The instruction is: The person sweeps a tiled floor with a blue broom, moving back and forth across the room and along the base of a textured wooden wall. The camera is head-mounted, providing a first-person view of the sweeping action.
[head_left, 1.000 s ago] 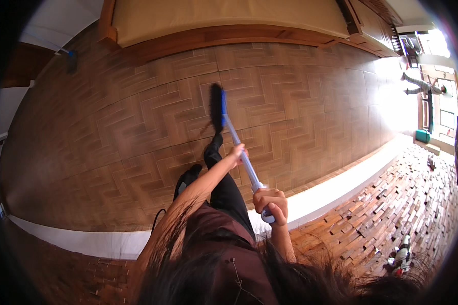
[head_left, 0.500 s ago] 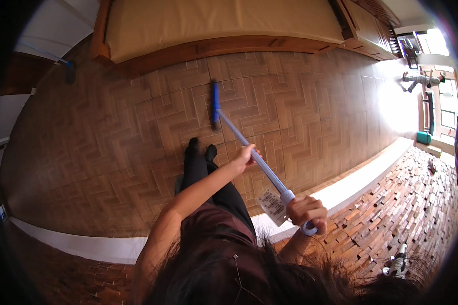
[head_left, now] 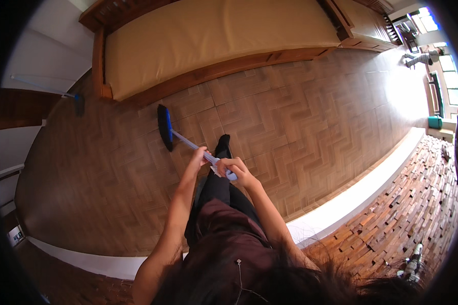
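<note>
A broom (head_left: 168, 127) with a blue head, dark bristles and a pale handle slants from the floor up toward my body. My left hand (head_left: 201, 156) is wrapped round the handle's middle part. Near the handle's top end my right hand (head_left: 234, 168) grips it, close to the rounded loop. A paper tag (head_left: 215, 171) on the handle is mostly hidden by my fingers. The broom head is on or just above the brown tiled floor (head_left: 259, 117), left of my foot and in front of the wooden bench.
A long wooden bench with a tan cushion (head_left: 213, 40) runs along the far side. At the far left a second broom (head_left: 79, 104) leans by the wall. A white ledge (head_left: 351, 195) and stone-textured wall (head_left: 387, 218) border the near right. Another person (head_left: 422, 59) is at the far right.
The broom head has swung left across the floor. Both hands have come closer together, the right one moving left and forward. My view has turned slightly.
</note>
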`<state>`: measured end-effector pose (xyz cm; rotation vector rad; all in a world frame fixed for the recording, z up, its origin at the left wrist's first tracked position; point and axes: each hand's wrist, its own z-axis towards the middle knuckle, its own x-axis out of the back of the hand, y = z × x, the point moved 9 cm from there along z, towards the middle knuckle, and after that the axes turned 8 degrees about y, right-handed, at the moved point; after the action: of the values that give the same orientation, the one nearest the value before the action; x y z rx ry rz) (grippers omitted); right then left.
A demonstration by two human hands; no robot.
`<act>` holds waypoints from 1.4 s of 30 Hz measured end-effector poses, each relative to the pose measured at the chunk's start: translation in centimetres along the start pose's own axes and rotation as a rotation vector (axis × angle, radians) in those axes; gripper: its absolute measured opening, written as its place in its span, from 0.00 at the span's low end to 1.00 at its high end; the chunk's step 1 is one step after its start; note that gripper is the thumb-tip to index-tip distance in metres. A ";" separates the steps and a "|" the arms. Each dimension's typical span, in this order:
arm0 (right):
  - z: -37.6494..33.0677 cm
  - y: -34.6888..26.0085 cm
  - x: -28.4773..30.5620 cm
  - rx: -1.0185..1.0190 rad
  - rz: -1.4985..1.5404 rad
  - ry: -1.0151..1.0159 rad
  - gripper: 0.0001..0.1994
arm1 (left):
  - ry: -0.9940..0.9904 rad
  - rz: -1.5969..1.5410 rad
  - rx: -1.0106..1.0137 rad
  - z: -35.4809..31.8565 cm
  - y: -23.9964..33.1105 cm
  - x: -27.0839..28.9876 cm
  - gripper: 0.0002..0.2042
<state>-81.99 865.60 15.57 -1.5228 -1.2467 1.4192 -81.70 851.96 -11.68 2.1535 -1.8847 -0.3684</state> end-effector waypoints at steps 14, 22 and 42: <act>-1.3 -9.9 13.0 0.129 -0.320 0.900 0.13 | -0.693 0.260 0.347 -9.8 0.5 -33.3 0.09; -2.0 -17.4 16.6 0.394 -0.368 0.886 0.15 | -0.933 0.065 0.594 -14.1 -1.9 -39.4 0.09; 3.6 -19.1 25.6 0.431 0.030 0.795 0.16 | -0.356 0.247 0.082 1.1 9.8 -38.4 0.07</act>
<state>-90.65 895.04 25.06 -1.5521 -0.4057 0.8581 -96.14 888.78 -8.44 1.9717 -2.3639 -0.6697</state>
